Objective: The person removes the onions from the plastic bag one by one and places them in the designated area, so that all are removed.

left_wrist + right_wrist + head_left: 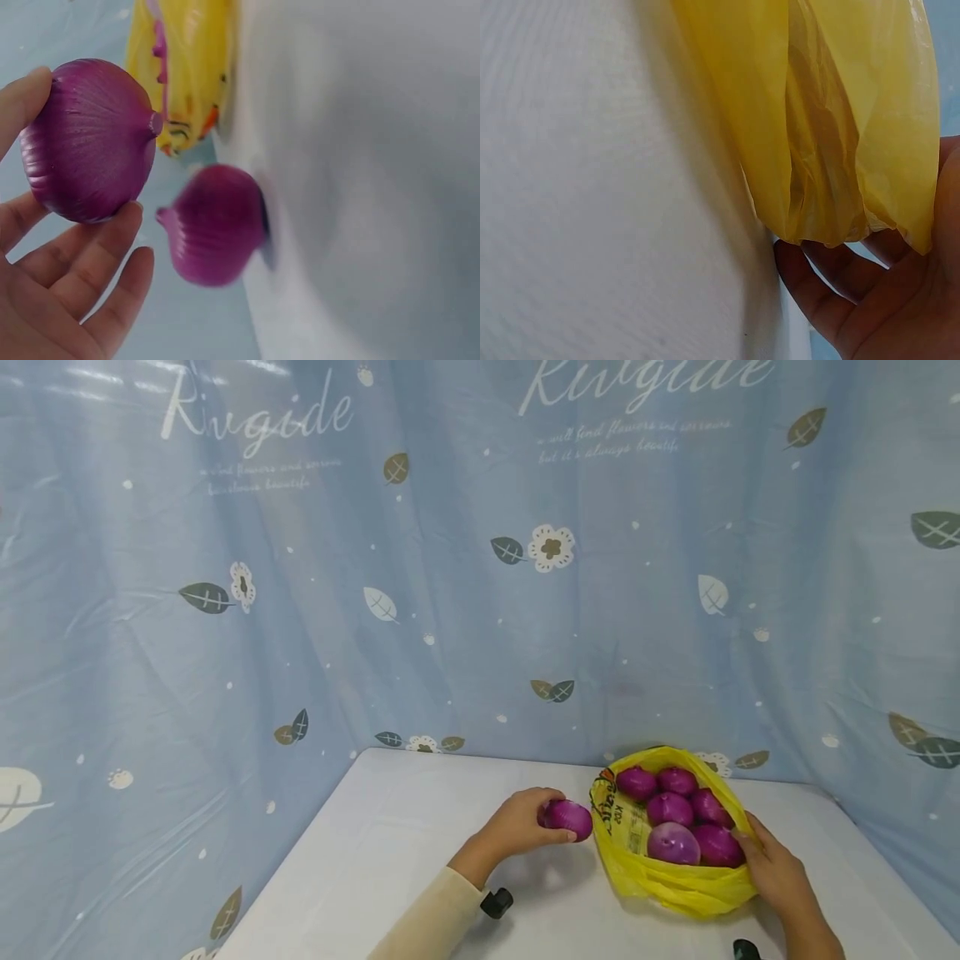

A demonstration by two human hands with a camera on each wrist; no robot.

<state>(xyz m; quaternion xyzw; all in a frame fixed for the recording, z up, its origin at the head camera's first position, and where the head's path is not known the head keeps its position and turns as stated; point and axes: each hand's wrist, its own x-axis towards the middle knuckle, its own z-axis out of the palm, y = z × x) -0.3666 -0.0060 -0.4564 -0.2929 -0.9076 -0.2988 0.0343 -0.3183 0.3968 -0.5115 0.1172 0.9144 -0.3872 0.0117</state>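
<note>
My left hand (517,821) pinches a purple onion (567,821) just left of a yellow plastic bag (637,881). In the left wrist view, thumb and fingers hold this onion by its side, its stubby tip pointing away from the palm. A second onion (216,225) shows past the fingers against the white tabletop; I cannot make it out clearly in the head view. The bag lies open with several purple onions (670,810) inside. My right hand (780,864) grips the bag's right rim, its fingers partly hidden by the plastic in the right wrist view.
A white table (420,827) lies under everything. Behind it and to both sides hangs a blue curtain (450,635) printed with leaves and flowers, meeting the table's back edge close behind the bag. A black wrist device (497,903) sits by the left sleeve.
</note>
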